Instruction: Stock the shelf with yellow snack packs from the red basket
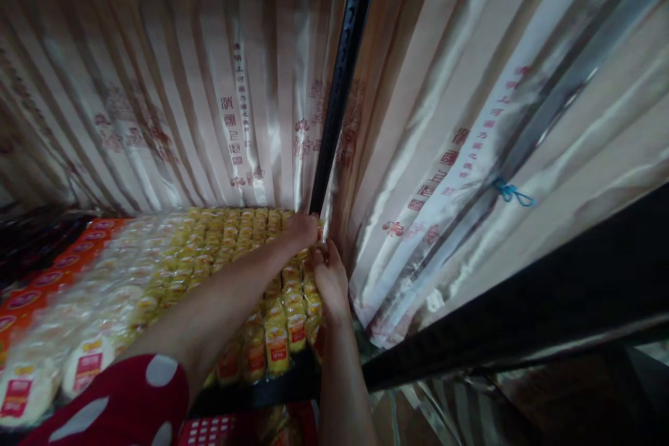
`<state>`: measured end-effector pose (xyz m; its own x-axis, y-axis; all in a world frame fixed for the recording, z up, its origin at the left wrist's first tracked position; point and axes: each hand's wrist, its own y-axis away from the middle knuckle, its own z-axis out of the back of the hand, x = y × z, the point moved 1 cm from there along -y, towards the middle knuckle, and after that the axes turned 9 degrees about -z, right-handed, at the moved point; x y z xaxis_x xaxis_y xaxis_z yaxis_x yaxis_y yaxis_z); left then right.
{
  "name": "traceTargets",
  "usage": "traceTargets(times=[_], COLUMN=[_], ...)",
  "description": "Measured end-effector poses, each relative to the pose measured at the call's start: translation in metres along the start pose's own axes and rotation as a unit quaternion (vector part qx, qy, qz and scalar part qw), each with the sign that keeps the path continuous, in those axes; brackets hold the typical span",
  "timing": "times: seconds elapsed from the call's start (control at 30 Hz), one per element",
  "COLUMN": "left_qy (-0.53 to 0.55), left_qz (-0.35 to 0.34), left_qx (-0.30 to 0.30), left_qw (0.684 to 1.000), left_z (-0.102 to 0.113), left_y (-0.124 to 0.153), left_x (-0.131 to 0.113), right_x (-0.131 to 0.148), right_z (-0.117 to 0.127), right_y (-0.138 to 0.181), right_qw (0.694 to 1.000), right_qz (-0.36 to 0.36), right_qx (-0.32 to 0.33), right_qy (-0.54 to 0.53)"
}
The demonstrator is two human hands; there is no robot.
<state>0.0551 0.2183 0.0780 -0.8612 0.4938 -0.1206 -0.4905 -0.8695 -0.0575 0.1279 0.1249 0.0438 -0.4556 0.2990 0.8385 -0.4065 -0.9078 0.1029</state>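
Both hands reach to the far right corner of a shelf packed with small yellow-wrapped food packets point(277, 341) that carry red labels. My left hand point(303, 230) is at the back end of the rows, beside a black upright post. Its fingers are curled and mostly turned away, over a packet I cannot make out. Just in front and to the right, my right hand point(332, 279) has thumb and fingers closed around a yellow packet at the end of the rightmost row, against the plastic sheeting. The packet is largely covered by the fingers.
Clear bags with round white contents point(88, 362) and orange-red packs point(67, 265) stand to the left. Printed sheeting point(209, 83) hangs behind and to the right. A black post point(339, 83) rises at the corner, a dark rail point(523, 293) crosses right, and a red basket point(206, 430) lies below.
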Motion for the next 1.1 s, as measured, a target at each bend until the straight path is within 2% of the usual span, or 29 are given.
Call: traceTargets(times=[0.3, 0.5, 0.67, 0.8, 0.9, 1.0, 1.1], left_qy=[-0.013, -0.006, 0.02, 0.033, 0.034, 0.064, 0.133], left_qz=[-0.045, -0.042, -0.046, -0.052, -0.034, -0.014, -0.016], left_qx=[0.1, 0.106, 0.121, 0.074, 0.023, -0.049, -0.106], left_qw=[0.994, 0.993, 0.991, 0.995, 0.999, 0.997, 0.985], left_z=[0.01, -0.002, 0.001, 0.008, 0.013, 0.018, 0.022], left_y=[-0.017, -0.019, -0.022, -0.007, 0.014, 0.044, 0.088], left_x=[0.002, 0.0, 0.005, 0.003, -0.003, -0.013, -0.025], right_x=[0.002, -0.002, -0.004, -0.003, 0.003, 0.01, 0.011], right_z=[0.001, -0.001, -0.003, 0.001, 0.008, 0.013, 0.017], right_y=[-0.001, -0.003, -0.005, -0.004, 0.003, 0.023, 0.058], right_qw=[0.999, 1.0, 1.0, 1.0, 0.998, 0.993, 0.978], right_qz=[-0.01, 0.012, 0.022, 0.016, 0.038, 0.09, 0.182], right_qx=[0.022, 0.013, 0.004, -0.013, -0.044, -0.073, -0.092], right_qy=[0.023, 0.009, 0.002, -0.013, -0.01, -0.007, -0.042])
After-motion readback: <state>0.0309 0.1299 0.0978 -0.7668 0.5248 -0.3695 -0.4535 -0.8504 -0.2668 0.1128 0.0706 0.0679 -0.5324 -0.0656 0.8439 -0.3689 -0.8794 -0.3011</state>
